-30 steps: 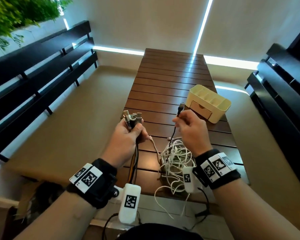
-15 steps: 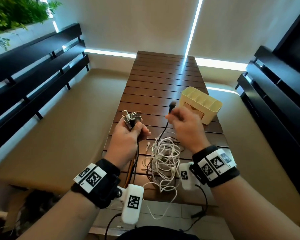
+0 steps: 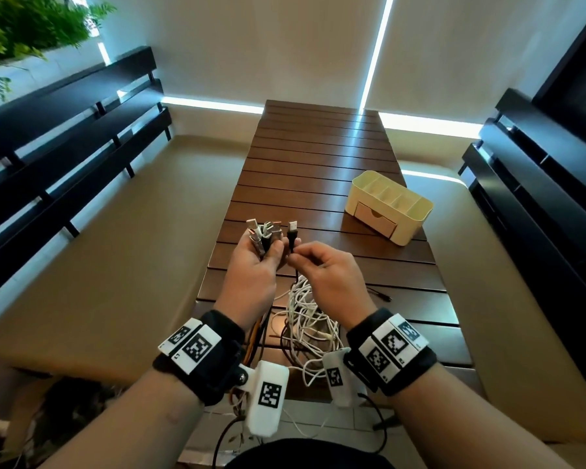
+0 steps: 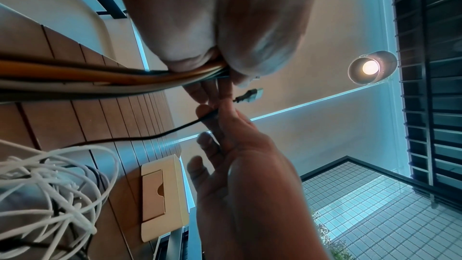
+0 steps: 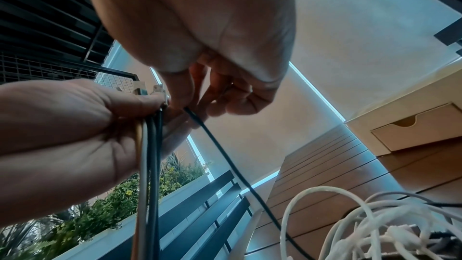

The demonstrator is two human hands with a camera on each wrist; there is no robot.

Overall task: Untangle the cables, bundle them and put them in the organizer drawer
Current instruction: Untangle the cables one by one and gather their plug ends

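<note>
The right hand (image 3: 325,272) has brought its pinched black cable (image 3: 292,235) from mid-frame over beside the plugs (image 3: 264,231) gripped in the left hand (image 3: 254,269); the hands now nearly touch. Likely it joins the bunch. The tangle (image 3: 305,326) lies below, the organizer (image 3: 391,206) upper right, drawer closed.

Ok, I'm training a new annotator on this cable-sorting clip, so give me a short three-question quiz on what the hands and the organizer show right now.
1. True or false: the drawer of the organizer is closed.
2. What does the right hand pinch? A) a white cable B) the black cable C) nothing
3. Fill in: the left hand grips a bunch of ___ with their ends pointing up.

Key: 1 true; 2 B; 3 cables. The white tangle lies on the table below the hands.
</note>
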